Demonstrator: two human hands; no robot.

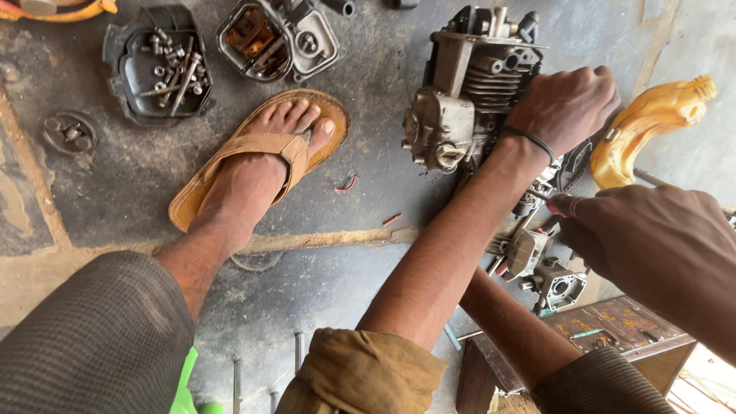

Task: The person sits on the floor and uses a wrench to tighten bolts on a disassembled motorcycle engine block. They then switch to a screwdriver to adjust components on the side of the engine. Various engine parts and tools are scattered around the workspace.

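Head view, looking down at the concrete floor (360,253). Left hand (566,107) set on top of a small grey engine block (468,92), grip closed over its right upper edge, a dark band round the wrist. Right hand (652,245) just below and right of the left, grip curled shut around a thin metal tool (563,201) whose tip points toward the lower side of the engine block; how firmly held, impossible to tell. Directly under that grip, small grey engine parts (548,272) lying on the floor. To the right of the left grip, almost touching, a yellow plastic tank (652,126). Below the right grip, a dark wooden box (613,330). Well to the left of both grips, a foot in a tan sandal (253,161). Farther left and up, a black tray of bolts (157,73); beside it an opened metal casing (280,38). Between sandal and engine, a small red clip (346,185).
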